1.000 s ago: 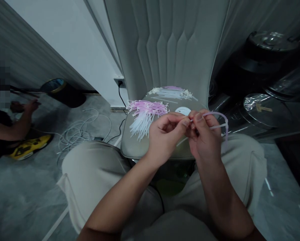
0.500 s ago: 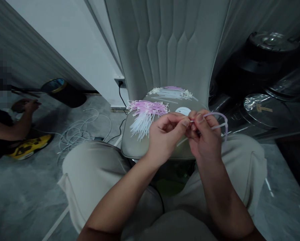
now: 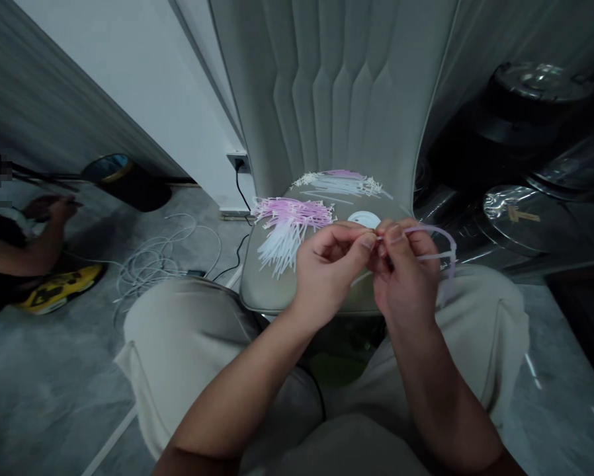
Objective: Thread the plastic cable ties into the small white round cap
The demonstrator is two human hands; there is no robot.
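Two hands grip a lavender strip [image 3: 440, 231] over a grey chair [image 3: 349, 99]

At far left, another person's yellow shoe [image 3: 61, 289] rests near a dark bin [image 3: 128, 184]; a coiled cable [image 3: 153, 261] lies on the floor. A lavender-and-white pile [image 3: 294, 213] sits on the chair seat, with a second bundle [image 3: 339, 184] behind it. The left hand [image 3: 327, 268] pinches the strip's end between thumb and forefinger. A white disc [image 3: 364, 218] lies just beyond the fingers. The right hand [image 3: 407, 268] closes on the strip, which arches out past it and meets a pale strip [image 3: 433, 256].
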